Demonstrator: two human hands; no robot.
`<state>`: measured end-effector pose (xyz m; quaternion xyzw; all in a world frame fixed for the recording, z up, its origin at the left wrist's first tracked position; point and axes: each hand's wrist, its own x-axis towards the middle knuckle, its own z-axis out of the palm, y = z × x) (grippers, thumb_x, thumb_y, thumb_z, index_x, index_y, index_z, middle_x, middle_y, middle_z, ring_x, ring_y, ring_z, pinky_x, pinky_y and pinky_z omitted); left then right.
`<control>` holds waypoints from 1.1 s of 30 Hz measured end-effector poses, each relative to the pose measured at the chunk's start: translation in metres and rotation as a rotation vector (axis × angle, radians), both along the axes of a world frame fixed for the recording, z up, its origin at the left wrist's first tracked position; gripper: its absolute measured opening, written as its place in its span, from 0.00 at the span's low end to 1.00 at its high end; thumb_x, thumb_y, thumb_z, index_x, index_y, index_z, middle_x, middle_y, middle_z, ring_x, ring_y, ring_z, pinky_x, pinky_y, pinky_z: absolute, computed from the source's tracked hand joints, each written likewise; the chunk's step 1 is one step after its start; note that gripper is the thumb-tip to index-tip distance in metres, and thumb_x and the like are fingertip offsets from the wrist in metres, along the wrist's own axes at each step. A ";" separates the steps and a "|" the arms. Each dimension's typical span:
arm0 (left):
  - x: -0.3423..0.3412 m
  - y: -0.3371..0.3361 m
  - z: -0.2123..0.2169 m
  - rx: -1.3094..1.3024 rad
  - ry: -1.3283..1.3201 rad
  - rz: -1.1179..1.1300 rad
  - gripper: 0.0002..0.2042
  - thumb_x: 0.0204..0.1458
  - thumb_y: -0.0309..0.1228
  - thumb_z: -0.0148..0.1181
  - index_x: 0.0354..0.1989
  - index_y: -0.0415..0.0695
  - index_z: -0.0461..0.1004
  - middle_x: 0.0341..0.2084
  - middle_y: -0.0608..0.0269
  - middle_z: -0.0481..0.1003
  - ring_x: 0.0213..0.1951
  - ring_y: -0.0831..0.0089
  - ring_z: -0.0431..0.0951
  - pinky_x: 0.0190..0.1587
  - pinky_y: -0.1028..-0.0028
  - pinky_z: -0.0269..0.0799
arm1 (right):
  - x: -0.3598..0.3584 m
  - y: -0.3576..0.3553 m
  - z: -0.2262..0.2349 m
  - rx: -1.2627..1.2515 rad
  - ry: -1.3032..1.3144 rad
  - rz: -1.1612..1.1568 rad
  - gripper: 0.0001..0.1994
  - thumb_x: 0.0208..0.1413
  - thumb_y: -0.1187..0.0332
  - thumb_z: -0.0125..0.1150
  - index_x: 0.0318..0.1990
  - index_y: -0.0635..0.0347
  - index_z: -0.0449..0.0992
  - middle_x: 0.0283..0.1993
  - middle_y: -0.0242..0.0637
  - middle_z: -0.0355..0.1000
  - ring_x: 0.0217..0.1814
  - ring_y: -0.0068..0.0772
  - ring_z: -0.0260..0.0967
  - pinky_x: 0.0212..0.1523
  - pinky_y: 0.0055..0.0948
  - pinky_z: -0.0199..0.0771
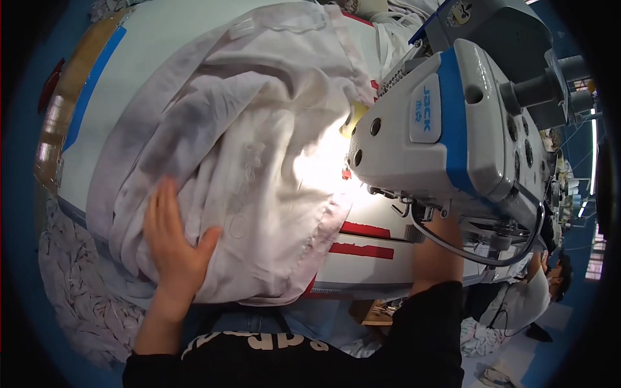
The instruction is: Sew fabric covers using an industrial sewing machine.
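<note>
A large piece of pale, pinkish-white cloth (pixel 259 155) lies in loose folds over the white table, its right part under the bright lamp light by the sewing machine (pixel 414 123). My left hand (pixel 173 233) rests on the cloth's left side, fingers stretched out and thumb spread, holding nothing. My right forearm (pixel 438 252) reaches up beneath the machine head. The machine hides my right hand, so its fingers and anything in them cannot be seen.
Red tape strips (pixel 362 249) mark the tabletop (pixel 388 271) right of the cloth. Crumpled printed fabric (pixel 84 284) hangs at the lower left. White bands (pixel 391 42) lie behind the machine. A black cable (pixel 479 258) loops below its head. Another person (pixel 517 297) sits at far right.
</note>
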<state>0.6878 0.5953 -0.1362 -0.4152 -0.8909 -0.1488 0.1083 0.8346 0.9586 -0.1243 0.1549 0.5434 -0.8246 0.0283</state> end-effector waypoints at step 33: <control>-0.030 0.143 -0.019 0.209 -0.264 -1.050 0.09 0.43 0.25 0.53 0.34 0.45 0.74 0.31 0.64 0.69 0.40 0.65 0.69 0.46 0.70 0.66 | 0.159 0.027 -0.092 -3.369 0.537 0.626 0.23 0.57 0.63 0.58 0.59 0.59 0.65 0.56 0.39 0.67 0.55 0.33 0.66 0.55 0.26 0.66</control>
